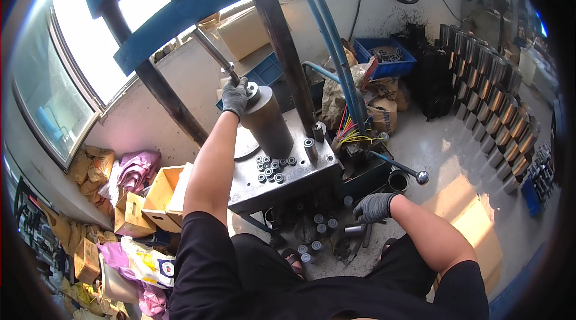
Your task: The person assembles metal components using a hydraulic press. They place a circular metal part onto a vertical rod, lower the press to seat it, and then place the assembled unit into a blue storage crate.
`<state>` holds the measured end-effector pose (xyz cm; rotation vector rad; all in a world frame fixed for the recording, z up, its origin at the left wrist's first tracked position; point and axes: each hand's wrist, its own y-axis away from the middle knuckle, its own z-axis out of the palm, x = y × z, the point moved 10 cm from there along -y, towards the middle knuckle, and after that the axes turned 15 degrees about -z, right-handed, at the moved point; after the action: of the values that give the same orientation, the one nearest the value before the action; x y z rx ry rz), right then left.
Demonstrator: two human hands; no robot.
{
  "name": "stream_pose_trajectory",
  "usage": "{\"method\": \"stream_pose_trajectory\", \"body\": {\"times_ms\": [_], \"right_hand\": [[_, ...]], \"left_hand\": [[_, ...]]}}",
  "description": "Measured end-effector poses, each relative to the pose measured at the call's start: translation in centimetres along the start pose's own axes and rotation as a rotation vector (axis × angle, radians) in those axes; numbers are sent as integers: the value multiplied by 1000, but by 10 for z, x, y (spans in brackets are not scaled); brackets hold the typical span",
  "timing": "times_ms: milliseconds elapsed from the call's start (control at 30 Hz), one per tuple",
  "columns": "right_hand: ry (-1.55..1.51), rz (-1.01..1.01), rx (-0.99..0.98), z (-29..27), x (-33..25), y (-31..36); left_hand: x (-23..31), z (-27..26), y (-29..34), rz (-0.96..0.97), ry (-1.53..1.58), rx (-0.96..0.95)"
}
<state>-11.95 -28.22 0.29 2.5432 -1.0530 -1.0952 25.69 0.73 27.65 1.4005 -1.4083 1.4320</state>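
In a grey work glove, my left hand [235, 96] is closed around the lower end of a shiny metal rod [211, 50], which slants down from the press crossbeam. Beside it stands a thick grey metal cylinder [267, 125] with a ring-shaped piece on its top. Small ring-like metal parts [270, 168] lie grouped at the cylinder's foot on the press table [240, 191]. My gloved right hand [375, 207] hangs low to the right of the table, fingers curled together, with nothing visible in them. Just below it lies a short shiny metal cylinder [354, 230].
A blue press frame [198, 11] rises on dark posts. A ball-ended lever [422, 177] juts out right of the table. Several small capped cylinders [321, 228] stand on the floor near my feet. Stacked metal cylinders [489, 101] line the right side; open cartons [162, 194] sit left.
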Motion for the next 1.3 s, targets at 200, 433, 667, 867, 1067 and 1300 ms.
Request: {"method": "stream_pose_trajectory", "body": {"times_ms": [200, 433, 667, 867, 1067, 1300], "right_hand": [[117, -83, 58, 0, -8, 10], [364, -521, 498, -75, -146, 72], [688, 14, 480, -167, -126, 148], [338, 102, 290, -106, -61, 142], [481, 305, 58, -20, -52, 138], [402, 340, 265, -23, -59, 130]], "left_hand": [[-7, 30, 3, -40, -39, -90], [-23, 17, -17, 51, -18, -80], [-25, 16, -26, 51, 96, -53], [-27, 12, -25, 113, 55, -20], [-4, 5, 5, 60, -179, 55], [-5, -15, 5, 105, -173, 126]]}}
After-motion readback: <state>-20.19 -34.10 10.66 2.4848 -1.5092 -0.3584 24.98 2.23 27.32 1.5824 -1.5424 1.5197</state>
